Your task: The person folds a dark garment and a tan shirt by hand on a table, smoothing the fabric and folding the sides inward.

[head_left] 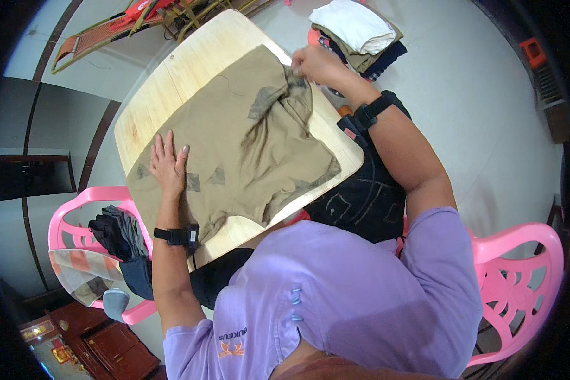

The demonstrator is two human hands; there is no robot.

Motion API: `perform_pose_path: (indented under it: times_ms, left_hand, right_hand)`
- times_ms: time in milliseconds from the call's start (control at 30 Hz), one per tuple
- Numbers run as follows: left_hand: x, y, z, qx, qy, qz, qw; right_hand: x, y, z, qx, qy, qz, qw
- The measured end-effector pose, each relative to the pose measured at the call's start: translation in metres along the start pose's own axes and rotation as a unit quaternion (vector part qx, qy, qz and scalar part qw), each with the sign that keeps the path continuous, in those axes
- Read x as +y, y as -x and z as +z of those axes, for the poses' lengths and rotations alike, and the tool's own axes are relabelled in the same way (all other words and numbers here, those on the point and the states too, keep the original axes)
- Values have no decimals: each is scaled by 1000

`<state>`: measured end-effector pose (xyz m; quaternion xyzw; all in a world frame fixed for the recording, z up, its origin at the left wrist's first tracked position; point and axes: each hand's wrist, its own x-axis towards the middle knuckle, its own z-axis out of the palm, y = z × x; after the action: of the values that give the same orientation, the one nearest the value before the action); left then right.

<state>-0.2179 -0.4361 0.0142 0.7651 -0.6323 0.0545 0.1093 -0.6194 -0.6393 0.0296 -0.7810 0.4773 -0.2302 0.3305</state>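
Note:
A khaki cloth garment (209, 118) with dark grey patches lies spread over a pale wooden tabletop (197, 52). Its left part is smooth, while folds and creases bunch up on the right. My left hand (168, 164) rests flat on the garment's left part, fingers apart. At the far right edge of the table, my right hand (316, 64) pinches a gathered corner of the cloth; the fingertips are partly blurred.
Folded clothes (354, 28), a white piece on top, are stacked beyond my right hand. A pink plastic chair (92, 194) at the left holds dark clothes (118, 230) and a checked cloth (83, 268). A folding lounge chair (109, 35) stands at the upper left.

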Motion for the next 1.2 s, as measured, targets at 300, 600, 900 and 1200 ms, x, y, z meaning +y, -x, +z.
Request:
perform_pose_path:
  times_ms: [300, 600, 900, 1200]
  left_hand:
    - [-3, -3, -5, -3, 24, -10, 1000]
    - [44, -13, -78, -87, 92, 65, 990]
    - [91, -69, -14, -24, 212, 167, 963]
    - [100, -59, 18, 19, 127, 140, 982]
  right_hand:
    - [-6, 3, 10, 163, 62, 8, 985]
    - [-48, 76, -3, -75, -123, -14, 989]
    - [-76, 108, 24, -16, 142, 2, 990]
    - [-88, 165, -8, -120, -21, 38, 992]
